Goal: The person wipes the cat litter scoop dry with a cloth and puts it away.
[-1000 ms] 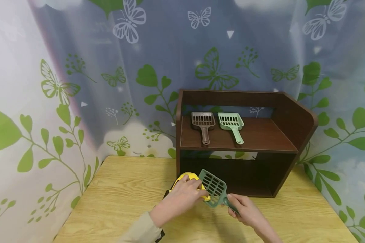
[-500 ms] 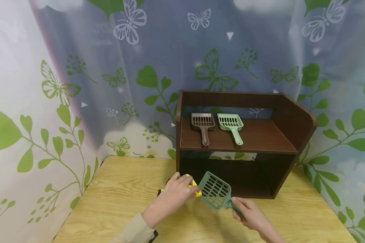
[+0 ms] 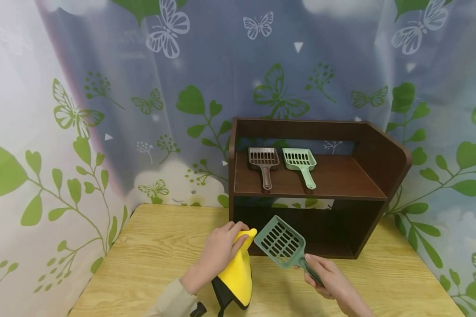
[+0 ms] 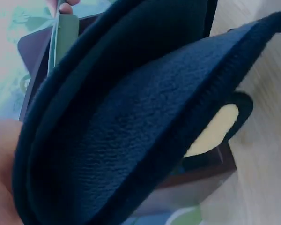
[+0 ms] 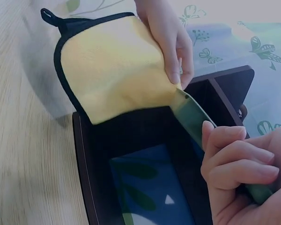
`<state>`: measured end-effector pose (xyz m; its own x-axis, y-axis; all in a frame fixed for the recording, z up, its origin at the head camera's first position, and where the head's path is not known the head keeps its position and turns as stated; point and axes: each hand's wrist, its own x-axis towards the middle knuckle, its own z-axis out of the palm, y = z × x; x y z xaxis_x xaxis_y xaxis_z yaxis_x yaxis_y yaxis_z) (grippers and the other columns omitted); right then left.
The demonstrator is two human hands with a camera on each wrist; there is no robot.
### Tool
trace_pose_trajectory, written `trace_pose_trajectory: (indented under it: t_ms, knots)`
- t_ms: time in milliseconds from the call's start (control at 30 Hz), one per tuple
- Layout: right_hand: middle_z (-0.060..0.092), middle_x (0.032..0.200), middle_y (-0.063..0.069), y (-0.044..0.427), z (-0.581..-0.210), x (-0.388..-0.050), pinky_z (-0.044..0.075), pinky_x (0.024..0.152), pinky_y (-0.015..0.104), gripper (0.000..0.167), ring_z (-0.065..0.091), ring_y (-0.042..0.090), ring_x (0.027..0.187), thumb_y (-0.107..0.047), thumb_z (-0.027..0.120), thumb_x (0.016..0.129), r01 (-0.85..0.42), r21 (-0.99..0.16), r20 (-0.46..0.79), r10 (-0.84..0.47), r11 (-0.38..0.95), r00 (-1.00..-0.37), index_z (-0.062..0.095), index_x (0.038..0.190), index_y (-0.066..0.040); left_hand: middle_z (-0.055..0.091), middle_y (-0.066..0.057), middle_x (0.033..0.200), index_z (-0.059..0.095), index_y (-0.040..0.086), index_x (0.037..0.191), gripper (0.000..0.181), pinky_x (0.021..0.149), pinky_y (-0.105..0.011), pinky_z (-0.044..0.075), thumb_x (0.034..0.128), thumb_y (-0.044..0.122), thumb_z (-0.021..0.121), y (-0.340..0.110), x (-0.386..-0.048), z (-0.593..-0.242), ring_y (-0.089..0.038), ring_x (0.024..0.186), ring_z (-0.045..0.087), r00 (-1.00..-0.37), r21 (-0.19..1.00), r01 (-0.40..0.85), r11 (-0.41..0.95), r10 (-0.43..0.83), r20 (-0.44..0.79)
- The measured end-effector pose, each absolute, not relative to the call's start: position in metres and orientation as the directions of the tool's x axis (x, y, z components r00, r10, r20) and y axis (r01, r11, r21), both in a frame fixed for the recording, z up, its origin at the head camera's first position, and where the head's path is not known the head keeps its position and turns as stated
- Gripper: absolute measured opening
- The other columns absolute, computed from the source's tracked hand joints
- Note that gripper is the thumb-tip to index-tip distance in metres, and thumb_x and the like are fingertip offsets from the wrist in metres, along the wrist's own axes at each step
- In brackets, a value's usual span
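Note:
My left hand (image 3: 216, 251) pinches the top of a folded cleaning cloth (image 3: 239, 273), yellow on one face, with dark edging. A dark hanging loop sticks out at one corner in the right wrist view. In the left wrist view the dark inner face of the cloth (image 4: 131, 122) fills most of the picture. My right hand (image 3: 333, 279) grips the handle of a dark green slotted litter scoop (image 3: 299, 258), its head tilted up toward the cloth. In the right wrist view the scoop (image 5: 192, 117) has its head edge close to the cloth; whether they touch, I cannot tell.
Behind the hands stands a dark brown two-level shelf (image 3: 369, 176) on a wood-grain table (image 3: 162, 237). On its upper level lie a brown litter scoop (image 3: 266, 174) and a mint green one (image 3: 306, 171). A leaf-and-butterfly curtain (image 3: 206, 53) hangs behind.
The cloth, earlier mostly bunched under my left hand at the scoop's edge, now hangs down from the fingers with more yellow showing. The scoop has shifted slightly right.

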<state>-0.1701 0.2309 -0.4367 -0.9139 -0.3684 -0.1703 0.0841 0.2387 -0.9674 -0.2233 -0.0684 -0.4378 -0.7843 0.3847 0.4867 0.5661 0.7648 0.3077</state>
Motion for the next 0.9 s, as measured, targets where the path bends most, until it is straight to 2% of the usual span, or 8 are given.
trace_pose_trajectory:
  t_ms: [167,233,333,433,600,767,900]
  knots:
    - [0.045,0.065,-0.003,0.219,-0.438,-0.171,0.024,0.04,0.018,0.052,0.024,0.003,0.041,-0.039,0.036,0.111,0.076,-0.974,-0.15,-0.357,0.212,-0.922,0.058,0.118,0.007,0.07,0.0,0.098,0.064,0.016,0.119,0.02,0.057,-0.021,0.046,0.1031,0.029,0.061,-0.067,-0.226,-0.439,-0.005,0.062,0.052,-0.873,0.654,0.487,0.579,0.287,0.396]
    - [0.045,0.065,-0.003,0.215,-0.44,-0.171,0.024,0.04,0.018,0.051,0.024,0.003,0.041,-0.04,0.037,0.111,0.083,-0.978,-0.148,-0.351,0.193,-0.924,0.058,0.118,0.006,0.071,-0.004,0.104,0.064,0.015,0.12,0.022,0.062,-0.023,0.049,0.1039,0.03,0.059,-0.067,-0.227,-0.441,-0.009,0.071,0.06,-0.893,0.759,0.449,0.472,0.262,0.366]
    - [0.043,0.065,-0.003,0.21,-0.442,-0.172,0.023,0.04,0.018,0.051,0.023,0.003,0.041,-0.041,0.038,0.111,0.1,-0.981,-0.154,-0.345,0.168,-0.926,0.059,0.117,0.005,0.07,-0.009,0.114,0.065,0.012,0.121,0.025,0.073,-0.024,0.052,0.1044,0.03,0.058,-0.065,-0.231,-0.445,-0.019,0.091,0.067,-0.913,0.848,0.401,0.347,0.228,0.338]
    - [0.043,0.065,-0.004,0.207,-0.444,-0.172,0.023,0.041,0.017,0.049,0.024,0.003,0.042,-0.041,0.038,0.111,0.112,-0.982,-0.163,-0.368,0.155,-0.915,0.059,0.115,0.004,0.069,-0.013,0.119,0.065,0.008,0.12,0.026,0.078,-0.024,0.052,0.1042,0.027,0.059,-0.063,-0.237,-0.446,-0.024,0.101,0.067,-0.924,0.891,0.368,0.265,0.216,0.316]
    - [0.043,0.065,-0.004,0.203,-0.446,-0.169,0.024,0.041,0.017,0.049,0.025,0.003,0.043,-0.042,0.038,0.11,0.131,-0.98,-0.181,-0.413,0.147,-0.893,0.061,0.113,0.002,0.071,-0.014,0.115,0.066,0.004,0.12,0.025,0.081,-0.025,0.05,0.1031,0.021,0.061,-0.056,-0.247,-0.442,-0.018,0.096,0.066,-0.923,0.915,0.353,0.194,0.231,0.308]
    - [0.044,0.067,-0.004,0.201,-0.447,-0.166,0.025,0.042,0.018,0.054,0.026,0.004,0.044,-0.043,0.04,0.11,0.129,-0.98,-0.183,-0.446,0.149,-0.876,0.06,0.116,0.007,0.071,-0.017,0.113,0.065,0.001,0.122,0.027,0.081,-0.027,0.051,0.1035,0.02,0.06,-0.048,-0.256,-0.435,-0.019,0.094,0.067,-0.917,0.92,0.354,0.169,0.255,0.306]
    - [0.045,0.065,-0.005,0.201,-0.447,-0.165,0.024,0.04,0.016,0.057,0.026,0.001,0.042,-0.041,0.039,0.11,0.093,-0.983,-0.152,-0.42,0.157,-0.895,0.059,0.116,0.012,0.071,-0.018,0.113,0.065,0.0,0.123,0.028,0.08,-0.026,0.052,0.1035,0.019,0.06,-0.043,-0.26,-0.433,-0.019,0.094,0.067,-0.917,0.927,0.345,0.146,0.262,0.3]
